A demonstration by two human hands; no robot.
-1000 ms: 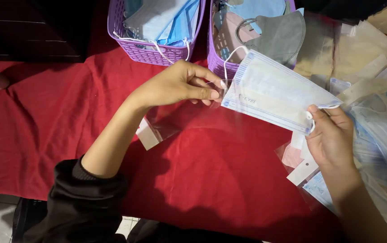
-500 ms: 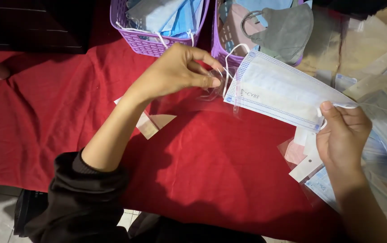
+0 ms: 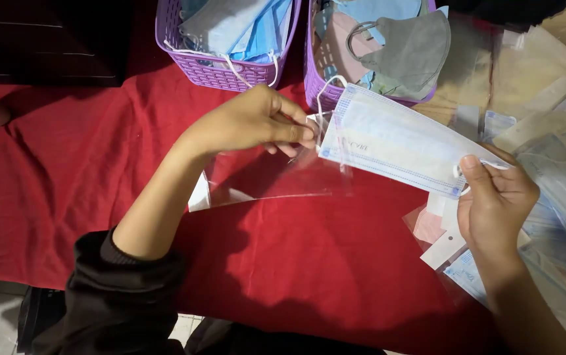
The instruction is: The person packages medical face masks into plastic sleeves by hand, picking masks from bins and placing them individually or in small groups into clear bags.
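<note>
The left hand (image 3: 250, 121) pinched the mouth of the clear bag (image 3: 276, 177) while the right hand (image 3: 496, 197) pinched the far end of the blue face mask (image 3: 394, 141) above the red bench (image 3: 66, 177), so the mask, I think, needed keeping flat and level with the opening.

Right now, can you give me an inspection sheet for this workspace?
Surface: red cloth, wrinkled.
Job's things: flat blue face mask held at both ends; clear plastic sleeve at its left end.
Clutter: two purple baskets of masks; packaged masks at the right.
Grippers: left hand pinches sleeve and mask; right hand pinches the mask's other end.
Cables: nothing seen.
Surroundings: dark, unclear.
</note>
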